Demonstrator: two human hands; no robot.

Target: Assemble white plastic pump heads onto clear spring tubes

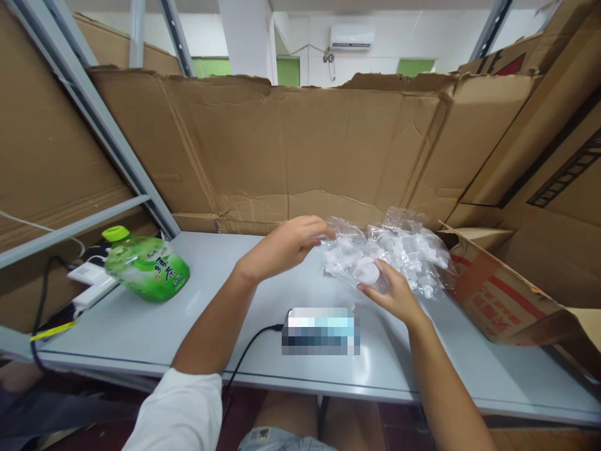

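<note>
My right hand [392,291] is closed around a small clear plastic jar with a round white lid [367,271], its thumb and fingers on opposite sides. My left hand [307,239] hovers beside a clear plastic bag of small white parts [340,250]. Its fingers are bent loosely and slightly apart, and nothing shows in them. Whether the fingertips touch the bag's edge I cannot tell. Behind the jar, a second clear bag of white parts [408,250] lies crumpled on the grey-white table [235,250].
A blurred-out device [320,331] with a black cable lies near the front edge. On the left stand a green tea bottle [148,266] and a white power strip [91,285]. An open cardboard box [502,300] is at right. Cardboard walls [305,144] and metal posts [107,119] enclose the table.
</note>
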